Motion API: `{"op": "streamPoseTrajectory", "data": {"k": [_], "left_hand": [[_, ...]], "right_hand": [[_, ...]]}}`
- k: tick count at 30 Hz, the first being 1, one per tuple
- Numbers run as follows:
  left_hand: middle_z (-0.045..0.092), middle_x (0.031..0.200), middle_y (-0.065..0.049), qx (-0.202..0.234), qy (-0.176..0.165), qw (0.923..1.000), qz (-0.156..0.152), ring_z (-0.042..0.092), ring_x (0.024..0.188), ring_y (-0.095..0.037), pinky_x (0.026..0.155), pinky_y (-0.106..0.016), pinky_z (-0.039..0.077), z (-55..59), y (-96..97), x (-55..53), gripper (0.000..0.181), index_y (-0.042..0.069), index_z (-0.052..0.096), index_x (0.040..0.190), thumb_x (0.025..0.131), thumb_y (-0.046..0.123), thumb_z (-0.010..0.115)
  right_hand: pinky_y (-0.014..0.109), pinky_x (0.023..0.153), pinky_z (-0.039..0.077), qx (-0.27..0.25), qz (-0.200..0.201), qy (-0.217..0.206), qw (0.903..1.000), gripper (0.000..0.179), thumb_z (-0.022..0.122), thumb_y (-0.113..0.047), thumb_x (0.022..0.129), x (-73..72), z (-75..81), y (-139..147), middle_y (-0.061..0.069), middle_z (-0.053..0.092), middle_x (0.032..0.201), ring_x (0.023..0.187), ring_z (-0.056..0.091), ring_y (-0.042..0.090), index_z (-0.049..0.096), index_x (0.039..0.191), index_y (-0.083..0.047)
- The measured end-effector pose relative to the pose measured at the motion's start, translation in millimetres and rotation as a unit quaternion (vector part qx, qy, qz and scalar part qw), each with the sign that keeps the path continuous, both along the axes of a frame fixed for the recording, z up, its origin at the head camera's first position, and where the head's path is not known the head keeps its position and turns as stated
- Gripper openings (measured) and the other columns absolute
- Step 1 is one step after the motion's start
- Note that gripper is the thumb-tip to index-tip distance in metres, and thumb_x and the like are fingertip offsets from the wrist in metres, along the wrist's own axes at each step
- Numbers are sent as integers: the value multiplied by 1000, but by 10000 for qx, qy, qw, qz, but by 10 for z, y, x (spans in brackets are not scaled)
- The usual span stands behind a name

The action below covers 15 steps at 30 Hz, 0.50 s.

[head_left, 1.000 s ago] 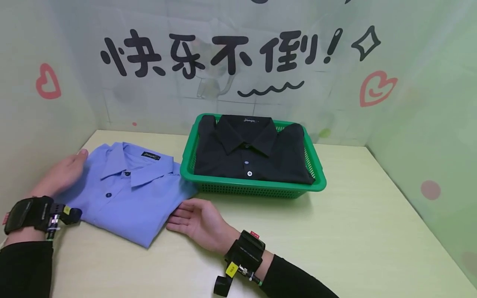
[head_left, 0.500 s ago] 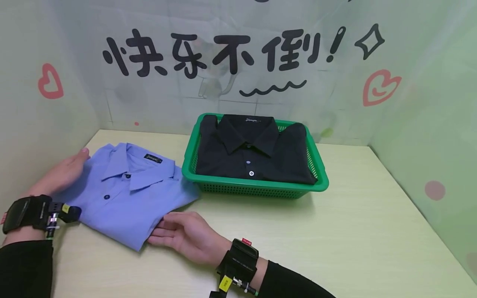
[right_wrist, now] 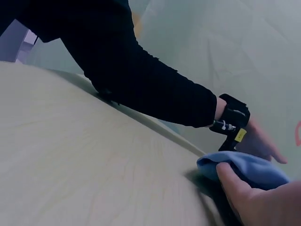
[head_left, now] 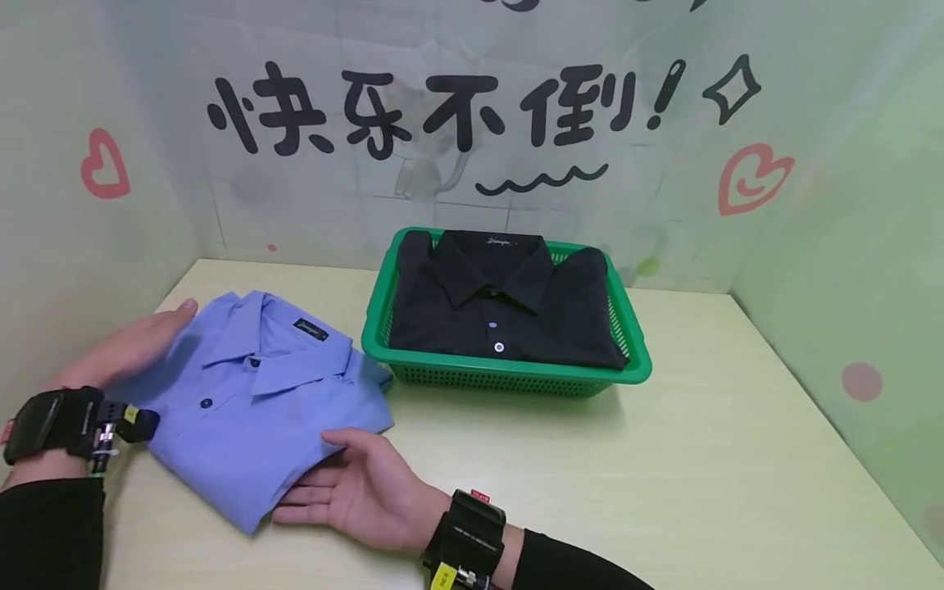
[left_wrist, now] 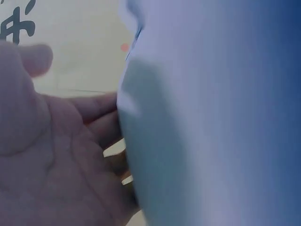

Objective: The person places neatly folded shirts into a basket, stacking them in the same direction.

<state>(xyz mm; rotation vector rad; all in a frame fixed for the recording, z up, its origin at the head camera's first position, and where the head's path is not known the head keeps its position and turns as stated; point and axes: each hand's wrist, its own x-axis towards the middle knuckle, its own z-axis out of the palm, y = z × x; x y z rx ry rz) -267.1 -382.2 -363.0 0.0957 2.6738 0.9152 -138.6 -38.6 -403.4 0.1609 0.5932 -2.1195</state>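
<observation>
A folded light blue collared shirt (head_left: 243, 442) lies on the left of the table, at a slant. Along its left edge rests my left hand (head_left: 143, 344), thumb extended. In the left wrist view the fingertips of the left hand (left_wrist: 70, 136) pass behind the blue cloth. My right hand (head_left: 369, 496) lies palm up at the shirt's front right edge, its straight fingers partly beneath the cloth. The right wrist view shows the thumb of the right hand (right_wrist: 235, 186) beside the shirt's folded edge (right_wrist: 249, 167). Cloth hides some fingertips of both hands.
A green plastic basket (head_left: 509, 373) stands at the back middle of the table (head_left: 701, 459). Inside it is a folded black collared shirt (head_left: 479, 319). The table is enclosed by a back wall (head_left: 310, 205) with black lettering and by walls at both sides.
My right hand has moved left and toward the front along the shirt's edge. The blue shirt has turned slightly, its front corner coming nearer and its right side drawing away from the basket.
</observation>
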Motion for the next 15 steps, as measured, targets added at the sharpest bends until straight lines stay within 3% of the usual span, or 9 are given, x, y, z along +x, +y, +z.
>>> {"op": "streamPoseTrajectory", "data": {"k": [6, 11, 14, 15], "left_hand": [[9, 148, -43, 98, -131, 9996, -246, 7, 135, -61, 101, -74, 13, 59, 107, -9, 91, -16, 24, 146, 101, 62, 9], [12, 146, -46, 108, -272, 9991, -305, 9, 133, -63, 100, -75, 15, 77, 156, -7, 91, -17, 25, 145, 101, 62, 11], [14, 143, -48, -51, -273, 9992, -283, 13, 131, -63, 101, -73, 19, 66, 145, -4, 92, -22, 23, 142, 102, 60, 15], [21, 141, -48, -125, -256, 9992, -268, 19, 131, -62, 100, -71, 23, 60, 138, 1, 92, -24, 25, 140, 102, 60, 18]], "right_hand": [[57, 111, 24, 32, 173, 45, 9998, 60, 57, -23, 96, 35, -31, -38, 31, 45, 133, 132, 36, 48, 34, 140, 10], [57, 111, 23, 209, -223, 422, 9986, 61, 57, -20, 96, 55, -47, -57, 17, 44, 141, 132, 40, 38, 31, 149, -4], [58, 111, 23, 335, -471, 411, 9975, 64, 58, -19, 94, 48, -47, -56, 13, 45, 142, 133, 41, 35, 30, 151, -7], [59, 110, 23, 366, -515, 375, 9973, 65, 59, -19, 94, 43, -48, -53, 14, 45, 142, 133, 41, 35, 30, 151, -7]]}}
